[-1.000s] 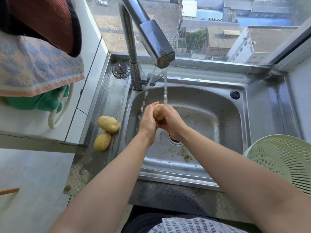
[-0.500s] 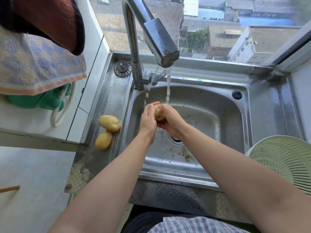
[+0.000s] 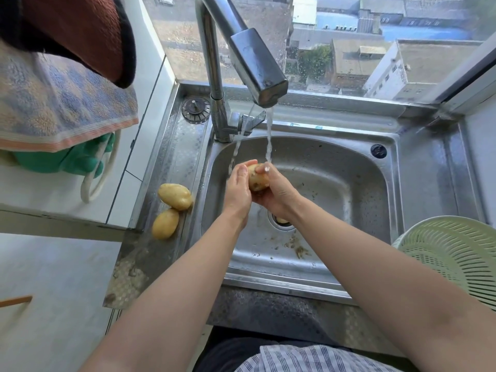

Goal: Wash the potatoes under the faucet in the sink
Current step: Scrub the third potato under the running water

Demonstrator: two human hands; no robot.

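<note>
A yellow-brown potato [image 3: 257, 179] is clasped between my left hand [image 3: 239, 189] and my right hand [image 3: 276, 191] over the steel sink [image 3: 349, 189]. Water runs from the faucet [image 3: 255, 65] onto the top of the potato and my right fingertips. My left palm presses its left side; my right hand cups it from below and the right. Two more potatoes lie on the sink's left ledge, one [image 3: 175, 196] behind the other [image 3: 165, 223], touching each other.
A pale green colander [image 3: 453, 259] sits at the right edge of the counter. Bits of peel and dirt [image 3: 298, 247] lie near the drain [image 3: 280, 220]. A sink plug [image 3: 196, 109] rests left of the faucet base. Towels [image 3: 61, 103] hang at upper left.
Both hands stay under the stream, turning the potato between them; more of the potato now shows between the palms. The two potatoes on the ledge have not moved.
</note>
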